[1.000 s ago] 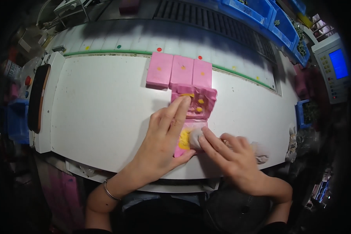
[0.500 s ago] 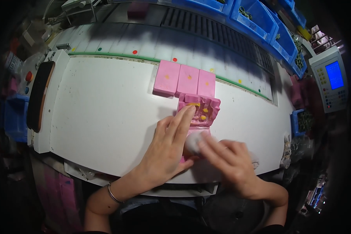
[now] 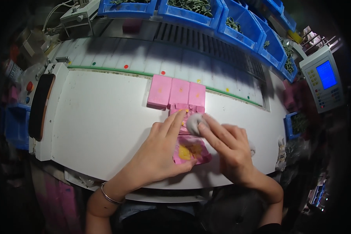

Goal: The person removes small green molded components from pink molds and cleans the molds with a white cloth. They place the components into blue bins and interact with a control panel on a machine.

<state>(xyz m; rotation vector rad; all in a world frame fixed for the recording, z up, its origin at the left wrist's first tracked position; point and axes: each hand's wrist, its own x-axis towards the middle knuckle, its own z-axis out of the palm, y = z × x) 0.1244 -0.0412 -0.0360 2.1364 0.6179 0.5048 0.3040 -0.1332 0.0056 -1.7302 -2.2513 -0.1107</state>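
Observation:
An open pink mold [image 3: 177, 157] lies on the white table in front of me, its two halves spread one beyond the other. Yellow patches mark both hollowed inner faces. My left hand [image 3: 157, 152] holds the mold at its left side, fingers along the far half and thumb at the near edge. Pinched in the fingers of my right hand [image 3: 233, 150] is a round whitish-grey pad [image 3: 194, 124], soft-looking, over the far half. Three closed pink blocks [image 3: 180, 90] stand in a row just beyond the mold.
A white strip with a green edge [image 3: 136, 73] and coloured dots runs behind the blocks. Blue bins [image 3: 238, 33] with greenish pieces line the back. At right is a control panel [image 3: 327, 78] with a blue screen; at left, a dark padded bar [image 3: 42, 107].
My right hand with the pad has moved from the mold's near half up to its far half, uncovering the yellow-stained near half. The whole view has shifted slightly.

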